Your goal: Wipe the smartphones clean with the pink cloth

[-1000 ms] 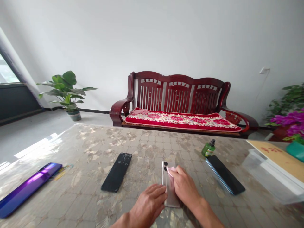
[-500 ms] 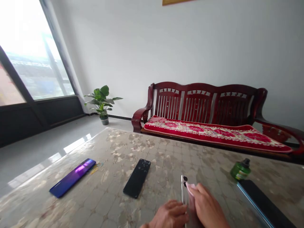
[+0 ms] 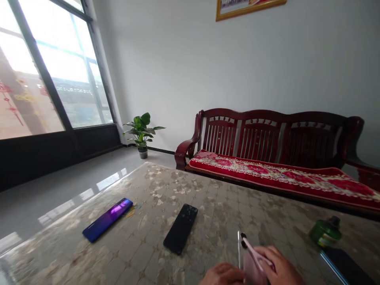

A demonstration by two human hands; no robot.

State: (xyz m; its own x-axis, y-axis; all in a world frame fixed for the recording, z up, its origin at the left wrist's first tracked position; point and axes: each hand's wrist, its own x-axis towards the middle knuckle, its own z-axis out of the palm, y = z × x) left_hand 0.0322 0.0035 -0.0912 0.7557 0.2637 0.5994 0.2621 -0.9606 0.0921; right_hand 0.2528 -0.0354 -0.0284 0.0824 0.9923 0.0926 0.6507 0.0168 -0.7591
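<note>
At the bottom edge of the head view a light-coloured phone (image 3: pixel 239 247) with dark round camera lenses lies back up. My left hand (image 3: pixel 224 274) is closed on its near left side, the fingers curled and partly cut off by the frame. My right hand (image 3: pixel 280 266) pinches a pink cloth (image 3: pixel 252 253) against the phone's back, its folded edge reaching the lenses. The cloth and my hands hide much of the phone. To the left rests a black phone (image 3: pixel 180 228); farther left is a blue-purple phone (image 3: pixel 107 220).
Right of my hands stand a green bottle (image 3: pixel 325 232) with a dark cap and a dark phone-like slab (image 3: pixel 350 264). The patterned table (image 3: pixel 219 202) reaches towards a red wooden bench (image 3: pixel 221 136). A potted plant (image 3: pixel 142 130) stands near the window (image 3: pixel 74 75).
The head view has tilted up and turned left, so everything sits lower and farther right. Across the phone's back, the pink cloth now shows as a raised fold under my right hand.
</note>
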